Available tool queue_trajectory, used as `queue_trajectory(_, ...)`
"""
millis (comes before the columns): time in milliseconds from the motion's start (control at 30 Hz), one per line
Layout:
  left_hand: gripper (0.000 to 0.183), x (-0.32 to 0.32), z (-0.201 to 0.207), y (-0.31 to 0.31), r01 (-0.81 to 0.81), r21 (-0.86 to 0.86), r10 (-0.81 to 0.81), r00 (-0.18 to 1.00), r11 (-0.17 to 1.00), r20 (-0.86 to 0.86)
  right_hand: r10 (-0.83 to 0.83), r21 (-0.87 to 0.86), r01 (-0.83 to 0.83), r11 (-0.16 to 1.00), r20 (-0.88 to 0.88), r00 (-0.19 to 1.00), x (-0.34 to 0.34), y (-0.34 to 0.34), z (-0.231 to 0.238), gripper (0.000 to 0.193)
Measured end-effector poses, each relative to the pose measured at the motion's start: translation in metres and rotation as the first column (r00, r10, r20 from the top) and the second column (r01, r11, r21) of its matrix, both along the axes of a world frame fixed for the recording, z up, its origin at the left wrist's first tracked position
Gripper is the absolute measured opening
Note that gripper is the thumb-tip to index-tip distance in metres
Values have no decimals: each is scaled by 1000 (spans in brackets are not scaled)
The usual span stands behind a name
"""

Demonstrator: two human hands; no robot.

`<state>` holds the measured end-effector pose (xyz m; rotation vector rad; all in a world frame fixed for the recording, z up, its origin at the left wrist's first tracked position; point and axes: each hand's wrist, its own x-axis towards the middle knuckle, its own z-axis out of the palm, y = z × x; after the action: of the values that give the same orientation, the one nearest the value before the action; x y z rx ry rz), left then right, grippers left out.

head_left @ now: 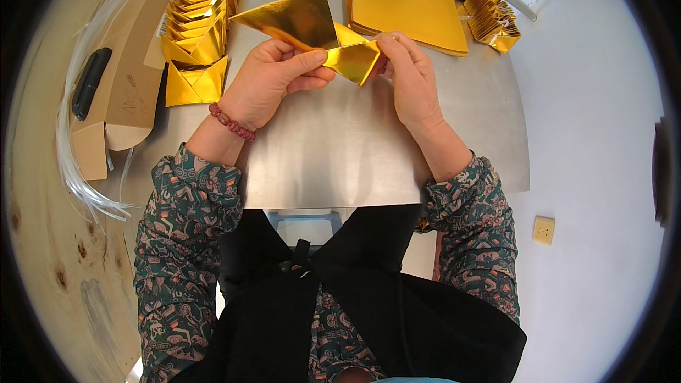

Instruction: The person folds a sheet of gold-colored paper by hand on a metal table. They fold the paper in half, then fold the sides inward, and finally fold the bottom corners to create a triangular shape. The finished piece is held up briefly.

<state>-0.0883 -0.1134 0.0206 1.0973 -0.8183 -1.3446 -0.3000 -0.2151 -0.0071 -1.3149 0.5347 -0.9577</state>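
Between my two hands, above the metal table (333,163), is a partly folded sheet of shiny gold foil paper (294,18). My left hand (284,74) is closed on it, the thumb lying over the lower folded strip. My right hand (408,74) pinches the strip's right end between thumb and fingers. One wide triangular flap stands up to the left above my left hand. Some fingertips are hidden behind the paper.
A row of folded gold pieces (198,42) runs along the table's left side. A stack of flat gold sheets (404,3) lies at the back, with more folded pieces (489,14) right of it. A cardboard box (128,85) and clear plastic strips (71,163) are at left.
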Motion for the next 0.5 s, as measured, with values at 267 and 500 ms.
queue_trajectory(267, 25, 4, -5, -2, 22, -15, -22, 1000, 1000, -7, -26, -59, 25, 998, -8, 1000, 1, 0, -2, 24)
queue_trajectory(500, 18, 2, -2, 0, -4, -21, 4, 1000, 1000, -14, -18, -80, 16, 997, -30, 999, 0, 4, 5, 22)
